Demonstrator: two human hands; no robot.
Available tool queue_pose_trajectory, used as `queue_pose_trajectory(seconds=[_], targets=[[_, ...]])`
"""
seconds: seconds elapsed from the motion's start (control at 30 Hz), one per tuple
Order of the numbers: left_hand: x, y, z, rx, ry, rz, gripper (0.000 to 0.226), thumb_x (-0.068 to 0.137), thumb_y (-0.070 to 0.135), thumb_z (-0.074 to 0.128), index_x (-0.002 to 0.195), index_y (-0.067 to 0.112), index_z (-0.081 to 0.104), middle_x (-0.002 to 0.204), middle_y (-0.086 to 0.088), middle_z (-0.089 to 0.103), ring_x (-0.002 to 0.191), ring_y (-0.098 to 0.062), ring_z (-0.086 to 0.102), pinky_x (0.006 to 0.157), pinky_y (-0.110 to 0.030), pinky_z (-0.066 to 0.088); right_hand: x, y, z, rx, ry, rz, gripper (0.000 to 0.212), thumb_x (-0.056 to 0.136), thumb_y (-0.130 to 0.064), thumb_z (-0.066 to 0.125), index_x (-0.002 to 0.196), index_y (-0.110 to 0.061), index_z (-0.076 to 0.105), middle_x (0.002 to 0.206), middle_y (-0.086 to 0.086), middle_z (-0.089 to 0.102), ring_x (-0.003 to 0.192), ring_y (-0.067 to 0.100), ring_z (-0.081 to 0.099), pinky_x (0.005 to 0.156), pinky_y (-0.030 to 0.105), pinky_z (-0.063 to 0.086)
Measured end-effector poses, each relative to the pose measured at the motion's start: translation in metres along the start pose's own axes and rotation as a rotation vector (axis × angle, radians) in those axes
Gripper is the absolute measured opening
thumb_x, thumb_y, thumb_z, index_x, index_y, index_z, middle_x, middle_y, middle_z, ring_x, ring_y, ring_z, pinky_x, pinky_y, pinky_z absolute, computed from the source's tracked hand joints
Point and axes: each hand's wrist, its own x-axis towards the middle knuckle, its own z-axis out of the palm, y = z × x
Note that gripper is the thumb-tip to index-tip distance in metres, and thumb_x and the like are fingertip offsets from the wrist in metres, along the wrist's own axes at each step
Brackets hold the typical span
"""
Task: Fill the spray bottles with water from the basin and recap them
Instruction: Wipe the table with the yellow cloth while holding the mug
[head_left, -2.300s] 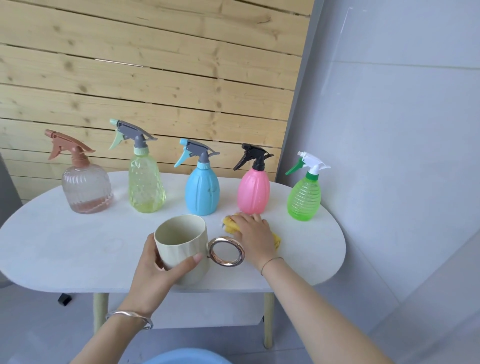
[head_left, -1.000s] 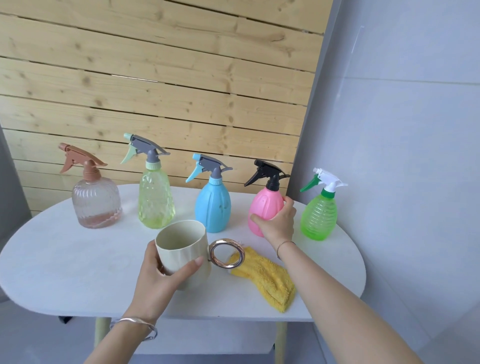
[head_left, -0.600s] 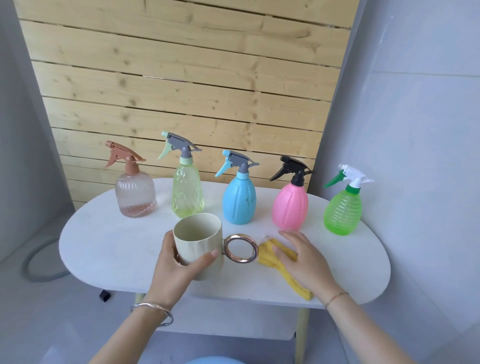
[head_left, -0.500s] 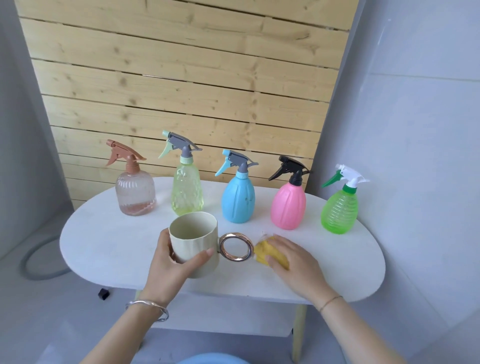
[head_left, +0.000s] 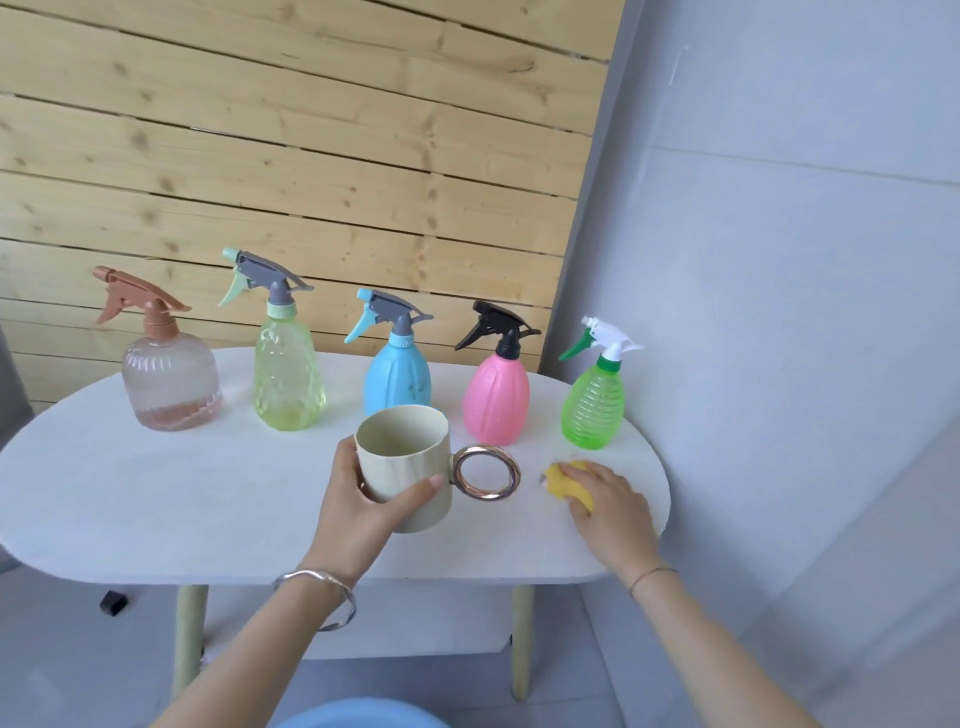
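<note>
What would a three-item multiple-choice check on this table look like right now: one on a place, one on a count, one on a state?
1. Where is the yellow cloth?
A. Under the right hand, on the table in front of the green bottle
B. Draped over the mug
C. Beside the brown-capped bottle

2. How many spray bottles stand on the table?
A. Three
B. Four
C. Five

3. What state are the bottles' trigger caps in?
A. All off
B. All on
C. Only the pink bottle's is off

Answers:
1 A: the cloth peeks out from beneath the right hand near the table's right end.
2 C: brown-capped, yellow-green, blue, pink and green stand in a row.
3 B: every bottle carries its trigger head, while the left hand holds the mug.
</note>
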Motion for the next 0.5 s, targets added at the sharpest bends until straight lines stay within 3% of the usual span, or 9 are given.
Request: queue_pose_trajectory(seconds=[0.1,0.2,0.33,0.4,0.5], targets=[[0.002,-0.004,0.027,0.001,-0.028,-0.02,0.087,0.046,0.041,0.087,0.121,0.019,0.046,0.111,0.007,0.06,0.089,0.009,0.059,0.069,-0.01,0.049,0.002,0.037,-0.01,-0.023,0.041,0.167,0.048,0.092,-0.022,0.05,0.137,-0.037,0.045,0.139,-0.004,0.047,0.117,0.027,0.05,0.095,0.036,0.041],[0.003,-0.01,0.063,0.007,-0.06,-0.018,0.083,0.053,0.029,0.091,0.121,0.017,0.045,0.112,0.007,0.058,0.091,0.01,0.058,0.072,-0.009,0.048,-0.009,0.056,-0.011,0.048,0.118,0.167,0.046,0.087,-0.011,0.052,0.129,-0.031,0.054,0.127,0.003,0.057,0.109,0.028,0.055,0.089,0.034,0.041],[0.005,-0.02,0.111,0.033,-0.078,-0.022,0.078,0.06,0.014,0.09,0.12,0.018,0.039,0.108,0.014,0.054,0.095,0.007,0.054,0.072,-0.004,0.045,-0.039,0.056,-0.03,0.57,0.232,0.279,0.038,0.09,-0.006,0.05,0.118,-0.029,0.061,0.108,-0.005,0.066,0.091,0.016,0.058,0.074,0.029,0.043],[0.007,-0.025,0.133,0.044,-0.074,-0.028,0.078,0.06,0.012,0.09,0.117,0.02,0.037,0.105,0.016,0.052,0.094,0.008,0.053,0.07,-0.003,0.043,-0.055,0.052,-0.042,0.823,0.282,0.323,0.034,0.093,-0.007,0.05,0.114,-0.032,0.061,0.106,-0.011,0.066,0.096,0.01,0.059,0.081,0.026,0.041],[0.009,-0.033,0.158,0.047,-0.065,-0.045,0.078,0.058,0.014,0.091,0.113,0.025,0.037,0.104,0.018,0.052,0.094,0.005,0.055,0.069,-0.002,0.042,-0.07,0.05,-0.051,0.911,0.321,0.296,0.039,0.093,-0.004,0.05,0.122,-0.029,0.058,0.113,-0.011,0.064,0.107,0.01,0.057,0.09,0.027,0.04]])
